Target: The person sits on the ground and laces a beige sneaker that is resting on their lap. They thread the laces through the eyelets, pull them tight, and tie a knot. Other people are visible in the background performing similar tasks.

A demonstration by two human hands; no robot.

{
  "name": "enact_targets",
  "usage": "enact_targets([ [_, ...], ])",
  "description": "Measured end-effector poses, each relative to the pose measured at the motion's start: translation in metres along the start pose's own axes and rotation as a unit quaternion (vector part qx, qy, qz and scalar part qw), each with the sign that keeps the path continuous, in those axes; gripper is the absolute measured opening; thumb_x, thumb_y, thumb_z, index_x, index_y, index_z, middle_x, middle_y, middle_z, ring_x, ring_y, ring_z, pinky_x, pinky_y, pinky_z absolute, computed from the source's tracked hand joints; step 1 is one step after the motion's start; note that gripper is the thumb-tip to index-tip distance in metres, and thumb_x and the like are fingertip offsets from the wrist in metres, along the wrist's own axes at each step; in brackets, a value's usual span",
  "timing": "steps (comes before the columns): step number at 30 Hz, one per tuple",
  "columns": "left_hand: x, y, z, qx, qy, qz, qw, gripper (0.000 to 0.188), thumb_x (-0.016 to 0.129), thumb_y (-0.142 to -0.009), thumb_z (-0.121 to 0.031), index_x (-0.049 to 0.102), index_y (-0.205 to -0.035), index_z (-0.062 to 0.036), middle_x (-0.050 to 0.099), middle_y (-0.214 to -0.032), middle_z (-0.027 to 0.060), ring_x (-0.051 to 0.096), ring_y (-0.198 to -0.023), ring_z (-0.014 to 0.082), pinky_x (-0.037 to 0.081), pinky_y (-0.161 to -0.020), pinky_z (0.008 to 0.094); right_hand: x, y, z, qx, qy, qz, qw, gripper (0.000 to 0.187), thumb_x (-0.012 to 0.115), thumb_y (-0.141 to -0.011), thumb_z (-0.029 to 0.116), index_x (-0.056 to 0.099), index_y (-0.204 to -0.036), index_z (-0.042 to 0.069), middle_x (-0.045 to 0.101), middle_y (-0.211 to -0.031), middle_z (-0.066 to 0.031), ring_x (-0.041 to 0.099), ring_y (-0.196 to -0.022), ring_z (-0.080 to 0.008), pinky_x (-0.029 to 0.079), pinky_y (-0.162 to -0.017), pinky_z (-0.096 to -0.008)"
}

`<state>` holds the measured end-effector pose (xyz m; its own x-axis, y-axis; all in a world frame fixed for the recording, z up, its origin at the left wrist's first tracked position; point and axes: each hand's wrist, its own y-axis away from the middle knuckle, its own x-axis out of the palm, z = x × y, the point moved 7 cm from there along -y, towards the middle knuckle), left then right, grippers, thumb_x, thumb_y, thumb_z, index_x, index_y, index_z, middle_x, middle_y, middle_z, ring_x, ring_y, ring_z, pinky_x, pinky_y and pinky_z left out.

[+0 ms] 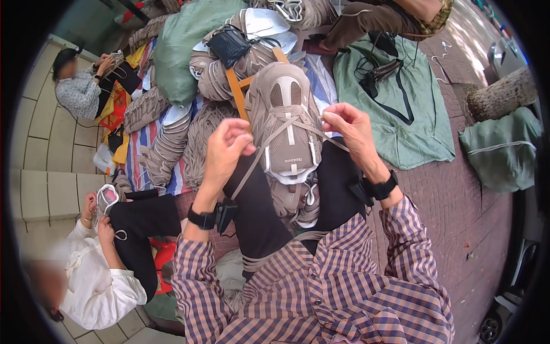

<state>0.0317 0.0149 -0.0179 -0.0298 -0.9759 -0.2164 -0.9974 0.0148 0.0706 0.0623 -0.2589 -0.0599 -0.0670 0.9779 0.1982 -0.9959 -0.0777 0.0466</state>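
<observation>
Checked shirt nearest, shoe points lengthwise away, right grip narrow, left grip unclear.

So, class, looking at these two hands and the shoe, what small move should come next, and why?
Probably the left hand should take the loose lace on its side: it trails from the shoe upper down over the left thigh, and those fingers look parted and off it. The right hand appears pinched near the other side's lace.

Matt shoe with mesh panels and cloth laces, plus rough brick pavement.
</observation>
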Motion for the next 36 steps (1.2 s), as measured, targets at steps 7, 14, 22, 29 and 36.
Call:
enact_targets([
  [7,0.026,-0.027,-0.004,0.078,-0.113,-0.008,0.991,0.008,0.061,-0.084,-0.001,0.066,-0.091,-0.0001,0.065,-0.082,0.005,0.065,-0.07,0.0118,0.051,-0.067,0.0255,0.021,-0.008,0.003,-0.097,0.144,-0.006,0.985,0.01,0.066,-0.086,0.009,0.065,-0.093,0.003,0.068,-0.079,-0.0042,0.063,-0.07,-0.0131,0.048,-0.065,-0.0256],
  [14,0.042,-0.022,-0.042,0.242,-0.337,-0.024,0.909,0.008,0.06,-0.079,0.001,0.061,-0.086,-0.0027,0.061,-0.079,0.01,0.065,-0.077,0.0254,0.051,-0.064,0.0363,0.064,0.015,0.055,-0.399,0.502,0.036,0.766,0.014,0.064,-0.085,0.012,0.059,-0.098,0.008,0.063,-0.072,-0.0086,0.064,-0.073,-0.0317,0.048,-0.064,-0.0419],
  [22,0.081,-0.041,-0.052,0.302,-0.527,0.081,0.79,0.018,0.059,-0.079,0.001,0.052,-0.094,-0.005,0.059,-0.087,0.0136,0.064,-0.084,0.0364,0.051,-0.067,0.0446,0.024,-0.028,-0.004,0.018,0.242,0.032,0.969,0.021,0.072,-0.079,0.018,0.069,-0.089,0.0,0.069,-0.08,-0.0149,0.067,-0.075,-0.0254,0.051,-0.071,-0.0337],
  [29,0.059,0.018,-0.039,0.254,-0.393,-0.093,0.879,0.045,0.069,-0.078,-0.007,0.052,-0.12,-0.0033,0.055,-0.11,0.0137,0.064,-0.086,0.0334,0.053,-0.072,0.0401,0.056,0.041,0.029,-0.216,0.411,-0.052,0.884,0.058,0.072,-0.079,0.014,0.047,-0.13,0.001,0.057,-0.112,-0.0189,0.06,-0.097,-0.0353,0.05,-0.08,-0.0427],
  [36,0.071,0.012,-0.029,0.254,-0.52,-0.182,0.795,0.034,0.066,-0.076,-0.007,0.06,-0.109,-0.0052,0.058,-0.1,0.0117,0.062,-0.091,0.0305,0.053,-0.073,0.0411,0.069,0.039,0.022,-0.248,0.537,-0.095,0.801,0.051,0.065,-0.075,0.003,0.049,-0.122,-0.002,0.053,-0.116,-0.0184,0.054,-0.105,-0.0365,0.048,-0.083,-0.0444],
])
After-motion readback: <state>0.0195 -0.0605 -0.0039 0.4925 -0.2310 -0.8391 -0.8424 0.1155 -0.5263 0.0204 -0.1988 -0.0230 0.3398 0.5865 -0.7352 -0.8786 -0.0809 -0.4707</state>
